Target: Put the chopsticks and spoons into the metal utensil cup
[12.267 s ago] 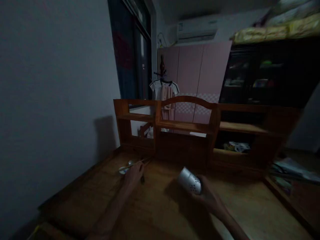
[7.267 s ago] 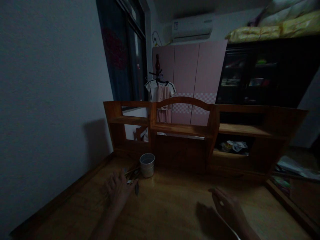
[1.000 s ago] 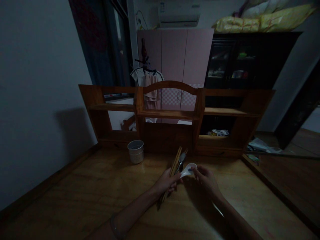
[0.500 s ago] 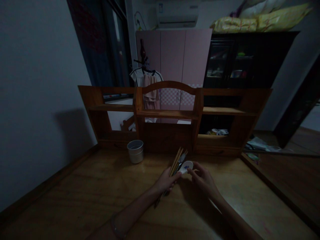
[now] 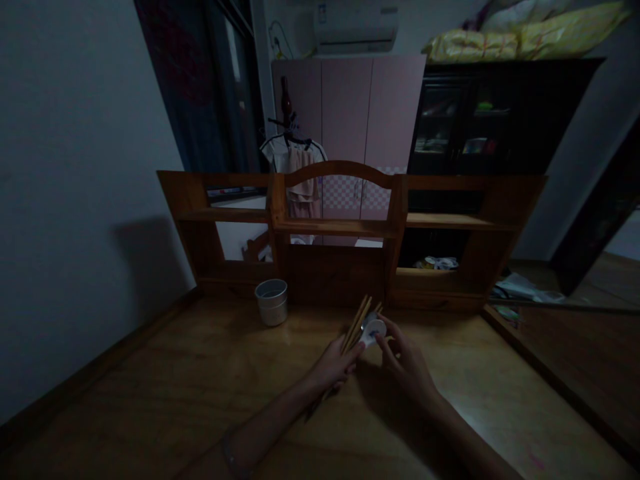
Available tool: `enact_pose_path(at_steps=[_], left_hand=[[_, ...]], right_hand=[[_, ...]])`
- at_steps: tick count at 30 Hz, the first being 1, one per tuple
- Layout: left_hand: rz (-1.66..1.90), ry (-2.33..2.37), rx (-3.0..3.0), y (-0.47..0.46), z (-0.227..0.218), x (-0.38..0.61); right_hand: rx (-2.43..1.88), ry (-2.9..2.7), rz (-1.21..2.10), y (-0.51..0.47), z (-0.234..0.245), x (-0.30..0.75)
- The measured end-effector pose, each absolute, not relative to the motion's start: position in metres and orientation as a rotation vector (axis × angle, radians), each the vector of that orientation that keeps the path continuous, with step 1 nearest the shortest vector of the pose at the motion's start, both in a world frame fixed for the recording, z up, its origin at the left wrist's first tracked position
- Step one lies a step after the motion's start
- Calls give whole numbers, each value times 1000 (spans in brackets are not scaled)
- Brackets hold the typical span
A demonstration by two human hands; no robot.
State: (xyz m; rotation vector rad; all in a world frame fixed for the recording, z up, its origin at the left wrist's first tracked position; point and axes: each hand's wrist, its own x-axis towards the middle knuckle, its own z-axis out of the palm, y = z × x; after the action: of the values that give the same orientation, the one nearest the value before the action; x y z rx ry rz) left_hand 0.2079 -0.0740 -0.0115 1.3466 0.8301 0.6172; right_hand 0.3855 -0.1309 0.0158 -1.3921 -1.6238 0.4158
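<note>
Head view: left hand [image 5: 334,363] wraps around slanted chopsticks [image 5: 357,324].

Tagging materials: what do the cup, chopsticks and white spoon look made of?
Cup: probably metal; silver-grey with a soft sheen. Chopsticks: likely wood or bamboo, going by the tan colour. White spoon: ceramic or plastic, can't tell; smooth, with a dark bluish mark.

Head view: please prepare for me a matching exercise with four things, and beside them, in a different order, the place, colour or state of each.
1. metal cup
2. chopsticks
3. blue-marked spoon
4. wardrobe

A. white, at the right hand
B. pink, behind the wooden shelf
C. upright on the table
D. brown, gripped by the left hand

Pairs: 1-C, 2-D, 3-A, 4-B
</note>
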Motion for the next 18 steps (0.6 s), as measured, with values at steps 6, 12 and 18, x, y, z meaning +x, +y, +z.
enact_pose_path(at_steps=[6,12,18], left_hand=[[655,805,1379,-72,-16,208],[685,738,1365,-71,-20,208],[724,634,1334,-71,-18,208]], right_hand=[[-1412,-1641,397,-130,14,386],[-1451,-1699,365,-128,12,388],[-1437,-1729,371,-130,12,384]])
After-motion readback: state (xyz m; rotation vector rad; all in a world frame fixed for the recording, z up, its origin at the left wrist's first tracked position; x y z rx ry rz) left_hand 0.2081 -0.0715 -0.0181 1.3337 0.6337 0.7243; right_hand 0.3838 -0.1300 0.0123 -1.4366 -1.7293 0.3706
